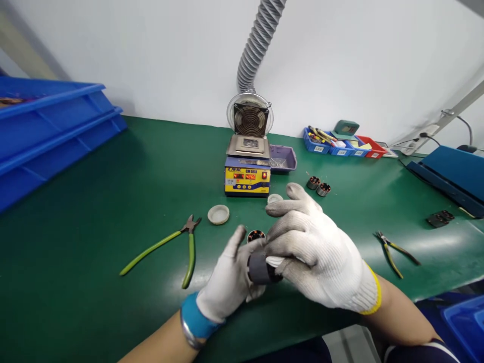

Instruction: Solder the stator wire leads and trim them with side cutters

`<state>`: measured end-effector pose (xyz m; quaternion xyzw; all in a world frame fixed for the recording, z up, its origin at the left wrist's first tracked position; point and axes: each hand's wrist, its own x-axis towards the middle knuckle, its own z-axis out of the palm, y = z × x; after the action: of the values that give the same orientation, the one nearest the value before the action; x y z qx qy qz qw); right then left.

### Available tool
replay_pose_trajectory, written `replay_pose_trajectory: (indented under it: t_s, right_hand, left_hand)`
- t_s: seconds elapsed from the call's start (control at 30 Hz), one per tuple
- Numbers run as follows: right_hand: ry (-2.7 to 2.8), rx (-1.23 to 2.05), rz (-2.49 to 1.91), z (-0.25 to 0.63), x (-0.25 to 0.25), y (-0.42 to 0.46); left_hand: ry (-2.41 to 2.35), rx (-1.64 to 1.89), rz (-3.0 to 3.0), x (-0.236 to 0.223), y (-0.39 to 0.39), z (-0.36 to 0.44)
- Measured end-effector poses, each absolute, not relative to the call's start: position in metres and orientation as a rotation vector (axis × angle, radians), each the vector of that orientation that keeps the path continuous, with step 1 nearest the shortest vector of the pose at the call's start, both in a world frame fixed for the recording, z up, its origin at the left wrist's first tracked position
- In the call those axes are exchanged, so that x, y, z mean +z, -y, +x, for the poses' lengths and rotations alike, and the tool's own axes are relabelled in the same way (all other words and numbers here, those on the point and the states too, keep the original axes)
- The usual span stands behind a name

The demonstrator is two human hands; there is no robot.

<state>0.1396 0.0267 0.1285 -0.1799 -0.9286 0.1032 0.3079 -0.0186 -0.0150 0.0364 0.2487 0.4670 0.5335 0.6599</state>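
My left hand [234, 269], in a white glove with a blue band at the wrist, is wrapped around a dark grey cylindrical part [258, 268]. My right hand [312, 247], also gloved, has thumb and forefinger pinched at the right end of that part. A small white piece shows between those fingertips; whether it is a separate thing or glove cloth I cannot tell. Just beyond the left fingers stands a motor stator [256, 235] with copper windings, partly hidden. A shallow whitish dish [218, 215] lies past the left hand, and another dish [275, 198] is partly covered by the right.
Green-handled cutters [189, 237] lie at left, smaller pliers [389, 247] at right. A solder pot [247, 182] stands behind under a grey duct [260, 43]. Two stators [318, 185], small bins [340, 147] and a purple tray [283, 159] sit farther back. Blue crates [56, 121] are far left.
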Motion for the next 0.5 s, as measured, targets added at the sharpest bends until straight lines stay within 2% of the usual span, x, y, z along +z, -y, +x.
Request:
replay_pose_trajectory:
  t_s: [0.13,0.3,0.5]
  right_hand:
    - [2.451,0.219,-0.525,0.143,0.122,-0.032]
    - [2.447,0.221,-0.514,0.142,0.128,-0.032]
    - [2.445,0.332,-0.522,0.144,0.124,-0.034]
  left_hand:
    - [-0.815,1.037,0.505,0.041,0.022,-0.02]
    - [-0.688,1.305,0.323,0.04,0.015,-0.031]
    - [-0.579,0.911,0.444,0.031,0.022,-0.019]
